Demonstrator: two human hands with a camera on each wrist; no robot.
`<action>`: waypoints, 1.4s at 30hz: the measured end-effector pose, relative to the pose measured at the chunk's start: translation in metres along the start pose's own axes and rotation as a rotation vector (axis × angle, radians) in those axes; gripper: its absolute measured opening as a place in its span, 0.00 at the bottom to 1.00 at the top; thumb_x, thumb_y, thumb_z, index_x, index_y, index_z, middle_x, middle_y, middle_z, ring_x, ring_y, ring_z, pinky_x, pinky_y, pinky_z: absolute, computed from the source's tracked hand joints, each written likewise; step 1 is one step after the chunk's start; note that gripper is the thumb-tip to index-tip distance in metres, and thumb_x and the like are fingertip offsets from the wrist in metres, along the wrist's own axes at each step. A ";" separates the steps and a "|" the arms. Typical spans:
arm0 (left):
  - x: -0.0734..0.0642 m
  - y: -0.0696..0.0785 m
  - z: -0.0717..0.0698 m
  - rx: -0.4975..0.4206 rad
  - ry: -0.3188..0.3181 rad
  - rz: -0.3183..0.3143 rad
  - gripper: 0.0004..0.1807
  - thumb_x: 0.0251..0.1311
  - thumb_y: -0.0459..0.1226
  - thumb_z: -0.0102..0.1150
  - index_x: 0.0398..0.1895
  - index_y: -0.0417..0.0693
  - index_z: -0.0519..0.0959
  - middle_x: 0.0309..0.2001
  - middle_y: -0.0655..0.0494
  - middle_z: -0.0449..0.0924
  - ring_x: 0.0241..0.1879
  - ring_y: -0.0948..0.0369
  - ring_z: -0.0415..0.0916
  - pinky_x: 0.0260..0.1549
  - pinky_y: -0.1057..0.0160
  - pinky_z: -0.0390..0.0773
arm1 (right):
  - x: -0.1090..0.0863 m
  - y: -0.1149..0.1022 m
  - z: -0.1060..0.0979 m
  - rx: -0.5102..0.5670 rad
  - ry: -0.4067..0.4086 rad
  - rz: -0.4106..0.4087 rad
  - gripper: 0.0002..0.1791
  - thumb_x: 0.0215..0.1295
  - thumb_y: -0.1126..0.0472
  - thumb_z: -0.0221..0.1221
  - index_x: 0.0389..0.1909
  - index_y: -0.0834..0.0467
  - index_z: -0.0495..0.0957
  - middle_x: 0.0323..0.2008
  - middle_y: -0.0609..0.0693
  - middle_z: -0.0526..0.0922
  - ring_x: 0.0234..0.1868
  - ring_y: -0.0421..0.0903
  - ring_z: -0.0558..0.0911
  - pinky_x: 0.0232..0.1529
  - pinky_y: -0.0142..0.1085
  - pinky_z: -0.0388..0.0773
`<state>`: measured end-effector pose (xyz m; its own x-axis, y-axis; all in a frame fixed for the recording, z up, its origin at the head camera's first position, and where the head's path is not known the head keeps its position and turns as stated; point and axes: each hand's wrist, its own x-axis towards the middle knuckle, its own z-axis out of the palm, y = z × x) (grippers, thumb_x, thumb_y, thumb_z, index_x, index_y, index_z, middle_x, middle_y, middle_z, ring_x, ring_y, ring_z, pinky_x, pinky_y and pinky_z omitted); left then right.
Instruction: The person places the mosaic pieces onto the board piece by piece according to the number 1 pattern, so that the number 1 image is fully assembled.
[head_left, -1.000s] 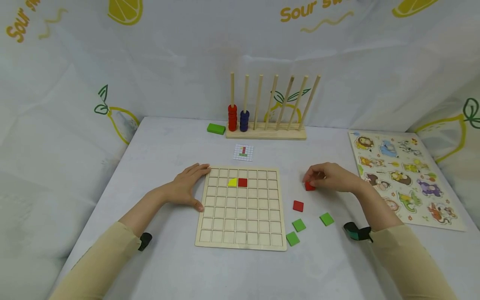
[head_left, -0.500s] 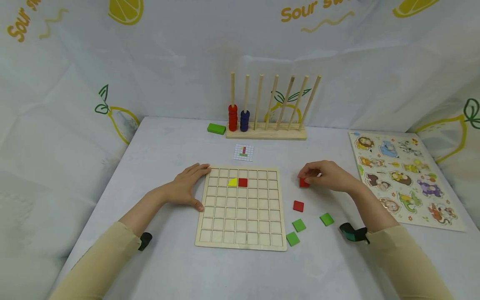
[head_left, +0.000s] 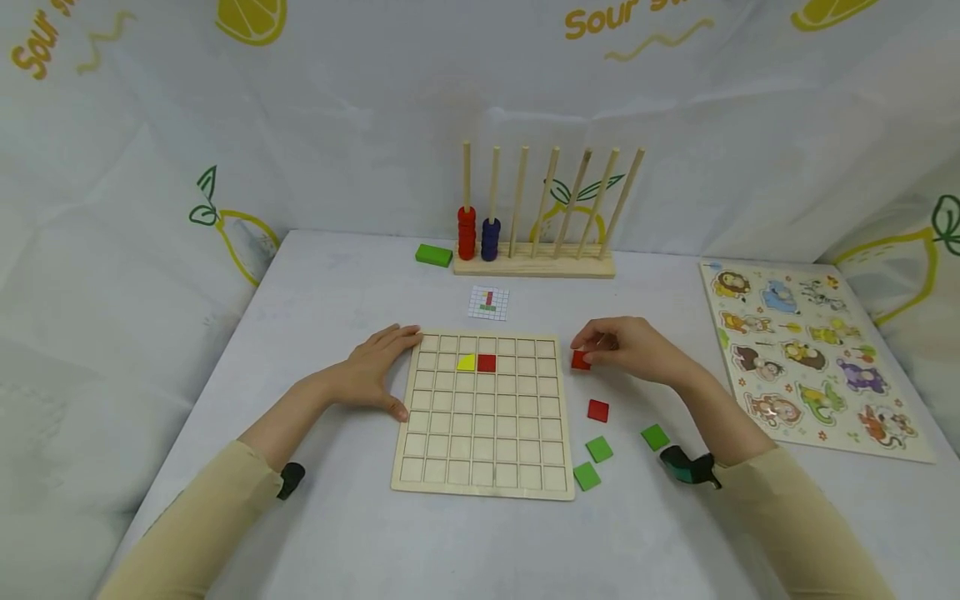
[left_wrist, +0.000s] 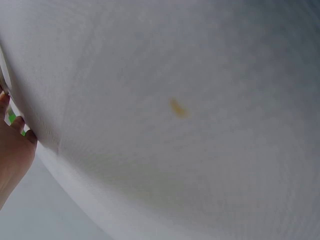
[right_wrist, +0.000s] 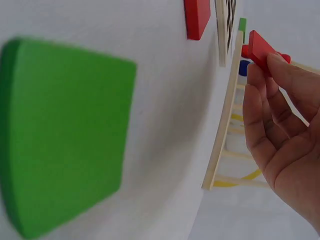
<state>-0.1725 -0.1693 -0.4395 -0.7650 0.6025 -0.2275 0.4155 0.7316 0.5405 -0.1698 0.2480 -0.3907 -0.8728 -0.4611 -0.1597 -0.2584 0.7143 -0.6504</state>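
My right hand [head_left: 626, 346] pinches a red square tile [head_left: 581, 359] between thumb and fingers, just off the right edge of the wooden grid board [head_left: 473, 425]. In the right wrist view that red tile [right_wrist: 260, 49] stands tilted in the fingertips, raised off the table. My left hand [head_left: 369, 372] rests at the board's left edge, fingers spread, thumb touching the side. On the board, a yellow piece with one cut corner [head_left: 467, 362] lies beside a red tile [head_left: 487, 363] in the second row. At the left wrist view's edge, only part of the left hand [left_wrist: 15, 145] shows.
Right of the board lie another red tile [head_left: 597, 410] and several green tiles [head_left: 599, 449]. Behind it are a small pattern card [head_left: 489, 303], a green block [head_left: 433, 255] and a peg rack [head_left: 534, 265] with red and blue beads. An animal puzzle board [head_left: 817, 358] lies far right.
My right hand has moved left with the red tile, from the open tabletop to close beside the board. The left hand has stayed at the board's edge.
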 end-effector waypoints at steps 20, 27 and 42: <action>0.002 0.003 -0.003 0.008 -0.004 0.001 0.68 0.33 0.57 0.80 0.78 0.47 0.51 0.81 0.49 0.43 0.80 0.40 0.36 0.69 0.26 0.48 | 0.035 -0.054 0.032 0.076 -0.072 -0.080 0.10 0.63 0.66 0.64 0.45 0.56 0.84 0.40 0.50 0.86 0.35 0.43 0.79 0.39 0.34 0.78; 0.001 0.002 -0.002 0.010 0.000 -0.004 0.69 0.32 0.57 0.80 0.78 0.46 0.51 0.81 0.48 0.44 0.80 0.40 0.36 0.68 0.25 0.49 | 0.050 -0.067 0.046 0.082 -0.090 -0.099 0.09 0.61 0.67 0.64 0.41 0.55 0.84 0.36 0.49 0.87 0.36 0.42 0.82 0.39 0.34 0.80; 0.000 0.002 0.000 0.008 0.006 -0.002 0.69 0.32 0.57 0.80 0.78 0.47 0.51 0.81 0.48 0.44 0.80 0.40 0.36 0.68 0.25 0.50 | 0.068 -0.086 0.065 0.026 -0.150 -0.043 0.06 0.55 0.71 0.66 0.34 0.58 0.84 0.31 0.51 0.87 0.32 0.41 0.80 0.34 0.29 0.76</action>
<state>-0.1720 -0.1683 -0.4382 -0.7685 0.5994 -0.2240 0.4178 0.7352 0.5339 -0.1801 0.1210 -0.3937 -0.7891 -0.5656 -0.2396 -0.2815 0.6797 -0.6774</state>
